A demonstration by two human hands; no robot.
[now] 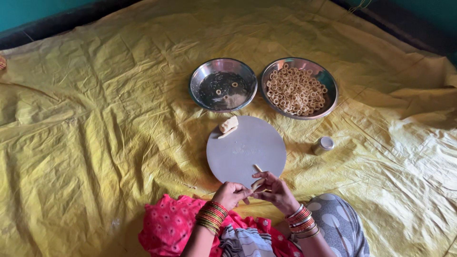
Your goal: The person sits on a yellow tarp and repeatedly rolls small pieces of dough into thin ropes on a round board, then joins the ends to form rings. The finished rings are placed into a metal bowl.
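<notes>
Soft, even daylight filled the scene, brightest on the yellow sheet point(95, 119) toward the right. Shadows were faint, gathering in its creases. The two steel bowls point(223, 84) caught mild glare on their rims. Focus was sharp throughout; the corners darkened slightly.

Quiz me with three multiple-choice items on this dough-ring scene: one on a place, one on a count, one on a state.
1. Where is the pale dough lump?
A. on the round grey board's far edge
B. in a bowl
C. on the yellow sheet

2. How many round steel bowls?
A. one
B. two
C. four

3. The bowl on the right is:
A. upside down
B. bare
C. heaped with dough rings

Answers: 1 A, it lies on the board; 2 B, two sit side by side; 3 C, rings cover it.
</notes>
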